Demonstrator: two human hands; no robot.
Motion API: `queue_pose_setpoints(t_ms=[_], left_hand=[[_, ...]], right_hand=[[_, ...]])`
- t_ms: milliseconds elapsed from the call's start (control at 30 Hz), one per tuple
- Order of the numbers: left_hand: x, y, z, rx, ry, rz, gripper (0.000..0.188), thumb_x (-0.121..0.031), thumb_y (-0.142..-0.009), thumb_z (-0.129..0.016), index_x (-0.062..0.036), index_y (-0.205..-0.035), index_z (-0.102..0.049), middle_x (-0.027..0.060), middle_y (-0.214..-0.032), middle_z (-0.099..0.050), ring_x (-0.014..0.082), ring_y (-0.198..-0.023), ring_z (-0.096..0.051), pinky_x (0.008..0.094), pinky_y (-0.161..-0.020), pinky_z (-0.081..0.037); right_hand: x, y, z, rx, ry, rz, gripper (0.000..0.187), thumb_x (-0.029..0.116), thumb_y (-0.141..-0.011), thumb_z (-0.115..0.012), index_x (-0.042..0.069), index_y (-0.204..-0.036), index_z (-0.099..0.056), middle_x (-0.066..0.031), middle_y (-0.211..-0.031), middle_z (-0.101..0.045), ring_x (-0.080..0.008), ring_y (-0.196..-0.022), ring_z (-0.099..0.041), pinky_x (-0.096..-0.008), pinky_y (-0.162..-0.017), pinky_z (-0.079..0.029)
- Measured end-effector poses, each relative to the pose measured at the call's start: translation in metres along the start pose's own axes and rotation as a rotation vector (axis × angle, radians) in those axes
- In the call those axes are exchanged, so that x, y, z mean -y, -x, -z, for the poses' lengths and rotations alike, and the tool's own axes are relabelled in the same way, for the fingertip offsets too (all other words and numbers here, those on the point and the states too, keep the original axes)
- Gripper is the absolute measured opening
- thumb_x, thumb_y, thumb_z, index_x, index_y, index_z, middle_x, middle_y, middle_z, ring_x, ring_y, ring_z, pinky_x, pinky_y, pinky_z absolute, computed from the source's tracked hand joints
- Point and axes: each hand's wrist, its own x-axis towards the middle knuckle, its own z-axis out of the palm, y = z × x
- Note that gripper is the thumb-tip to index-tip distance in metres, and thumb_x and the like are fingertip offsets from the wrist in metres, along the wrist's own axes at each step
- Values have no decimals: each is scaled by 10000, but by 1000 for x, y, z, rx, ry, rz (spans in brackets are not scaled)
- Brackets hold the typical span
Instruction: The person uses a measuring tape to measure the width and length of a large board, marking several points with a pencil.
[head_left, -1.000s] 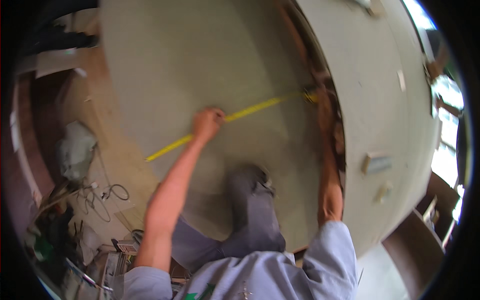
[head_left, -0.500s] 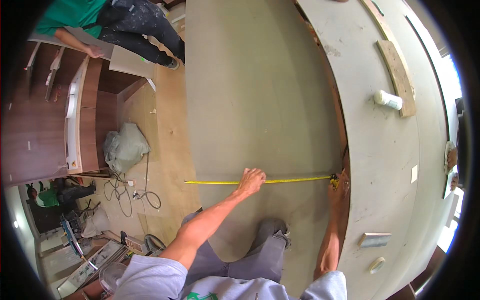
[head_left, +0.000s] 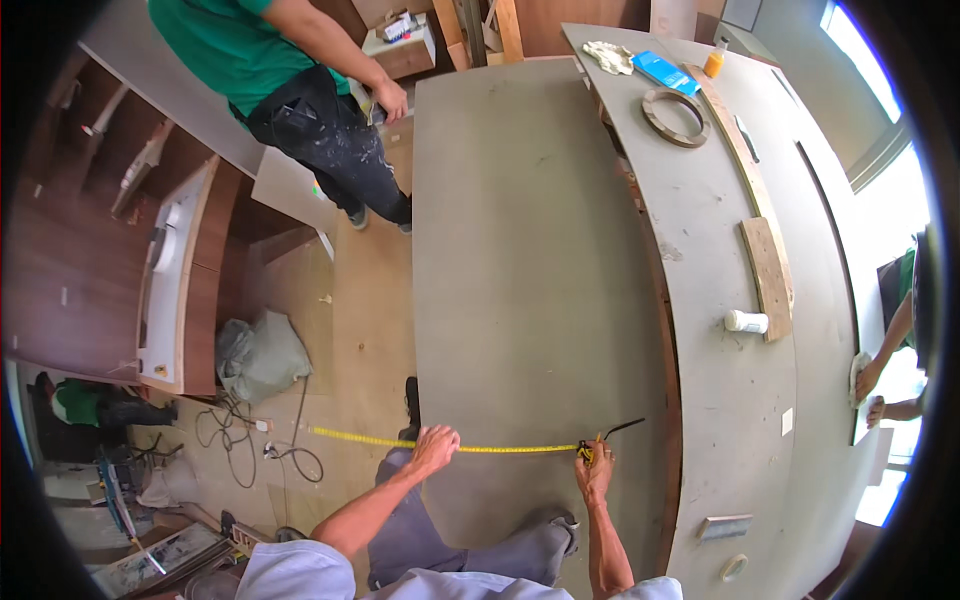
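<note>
A yellow tape measure blade (head_left: 510,449) runs across the near part of a large grey panel (head_left: 500,230). My left hand (head_left: 436,450) is closed on the blade near the panel's left edge. Beyond that hand, the blade's free end sticks out past the edge, over the floor. My right hand (head_left: 595,472) grips the black-and-yellow tape measure case (head_left: 584,454), short of the panel's right side. A thin orange stick, perhaps a pencil, shows at its fingers. From the same hand a black strap-like piece (head_left: 626,424) points to the right.
At right, a raised panel (head_left: 715,400) bears wooden strips (head_left: 765,270), a white bottle (head_left: 746,321), a tape roll (head_left: 672,118) and a blue packet (head_left: 667,73). A person in green (head_left: 315,110) stands far left. Another person's hands (head_left: 868,385) are at the right edge. Cables (head_left: 240,440) and a bag (head_left: 265,355) lie left.
Both hands have moved left with the tape measure; its case has come away from the raised panel's edge and its free end now passes the grey panel's left edge. My view has shifted.
</note>
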Motion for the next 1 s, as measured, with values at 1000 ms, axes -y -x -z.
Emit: queue_pose_setpoints(t_ms=[1000], left_hand=[[152, -187, 199, -115, 59, -313, 69, -126, -870, -653, -82, -916, -626, 104, -922, -595, 303, -971, -600, 479, -801, -459]], right_hand=[[213, -160, -57, -130, 99, 26, 315, 136, -774, -677, 87, -1082, -636, -157, -1046, -641, -343, -976, -636, -424, -857, -512]])
